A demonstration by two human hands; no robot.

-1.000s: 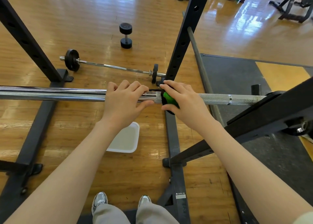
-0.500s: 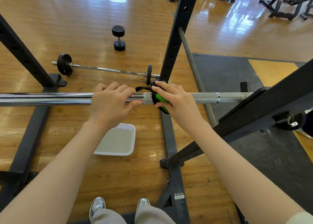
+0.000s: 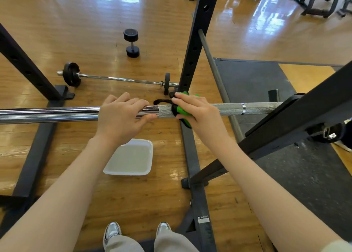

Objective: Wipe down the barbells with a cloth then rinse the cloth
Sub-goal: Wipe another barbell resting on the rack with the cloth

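Observation:
A chrome barbell (image 3: 47, 113) lies across the black rack at chest height, with a knurled grey section (image 3: 228, 109) to the right. My left hand (image 3: 122, 116) grips the smooth part of the bar from above. My right hand (image 3: 196, 111) holds a green and black cloth (image 3: 182, 112) wrapped round the knurled part. A black loop of the cloth sticks out to the left of my fingers. Below on the floor sits a white tray of water (image 3: 131, 157). A second, thinner barbell (image 3: 118, 78) with small black plates lies on the floor behind.
The black rack upright (image 3: 196, 42) rises just behind the bar, and a slanted rack beam (image 3: 285, 122) crosses on the right. A black dumbbell (image 3: 131, 43) stands on the wooden floor. A dark rubber mat (image 3: 266, 84) lies at the right. My shoes (image 3: 112, 232) are at the bottom.
My right hand has slid the cloth a little to the right along the knurled part, away from my left hand. My view has shifted slightly.

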